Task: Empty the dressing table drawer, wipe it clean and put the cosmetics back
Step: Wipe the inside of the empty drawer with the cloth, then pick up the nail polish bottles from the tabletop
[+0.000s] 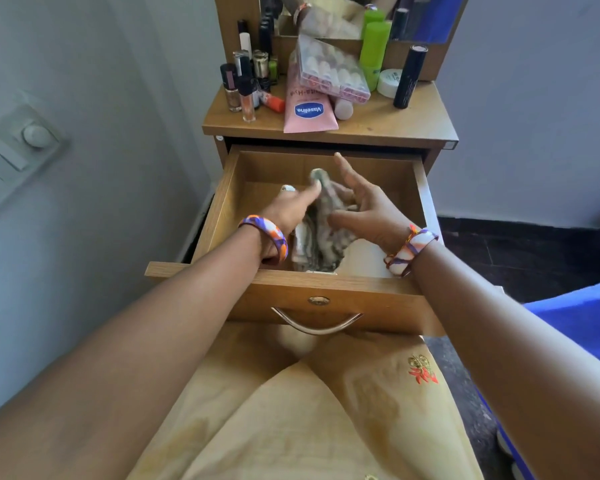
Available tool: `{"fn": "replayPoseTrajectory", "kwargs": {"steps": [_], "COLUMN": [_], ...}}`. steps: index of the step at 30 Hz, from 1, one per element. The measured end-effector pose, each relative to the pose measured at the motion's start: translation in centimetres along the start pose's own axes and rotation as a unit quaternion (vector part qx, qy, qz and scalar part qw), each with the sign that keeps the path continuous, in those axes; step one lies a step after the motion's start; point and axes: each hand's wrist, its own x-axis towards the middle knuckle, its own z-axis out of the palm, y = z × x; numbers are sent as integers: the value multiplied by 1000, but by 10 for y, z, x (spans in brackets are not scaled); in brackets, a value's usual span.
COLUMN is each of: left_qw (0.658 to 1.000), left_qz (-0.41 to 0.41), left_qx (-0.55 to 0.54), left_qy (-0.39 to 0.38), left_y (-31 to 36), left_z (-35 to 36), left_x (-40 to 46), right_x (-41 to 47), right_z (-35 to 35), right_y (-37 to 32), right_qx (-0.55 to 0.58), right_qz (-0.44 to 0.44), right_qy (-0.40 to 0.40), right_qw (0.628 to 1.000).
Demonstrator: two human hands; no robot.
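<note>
Switch panel [11, 157] on left wall; blue fabric [575, 323] at right.

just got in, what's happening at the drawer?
A person has both hands in the open drawer, working a crumpled cloth. The left hand grips it; the right hand touches it with fingers spread. No cosmetics are visible in the drawer; they stand on the tabletop above, including a Vaseline tube. This looks like the wiping stage.

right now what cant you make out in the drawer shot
Head view only:
- Drawer floor: mostly hidden by the cloth and both hands, so its cleanliness is unclear.
- Left hand: blurred; grip on the cloth uncertain.
- Small bottles: labels too small to read.
- Mirror: cut off by the top edge.
</note>
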Motion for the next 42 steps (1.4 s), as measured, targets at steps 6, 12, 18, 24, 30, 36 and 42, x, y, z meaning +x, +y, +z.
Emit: {"fn": "replayPoseTrajectory", "kwargs": {"steps": [6,12,18,24,30,36,42], "left_qw": [993,976,960,978,928,861,790], "left_qz": [3,49,64,205,323,357,367], "left_qx": [-94,-205,-273,-7,180,358,490], "left_qy": [78,57,5,38,54,58,36], "left_y": [1,9,36,83,106,115,116], "left_z": [-6,-2,14,45,79,99,106], "left_x": [-3,-8,-14,2,19,36,55], "right_x": [-1,2,-9,-18,-7,27,48], "right_z": [1,-6,-9,-64,-133,-164,-160], "right_y": [-10,-3,-13,-37,-37,-26,-43], "right_qx": [177,40,139,222,157,103,-81], "right_qz": [74,-4,-63,-101,-49,37,109], "right_qy": [-42,131,66,251,332,352,413], "right_qw": [980,991,986,937,929,930,901]}}
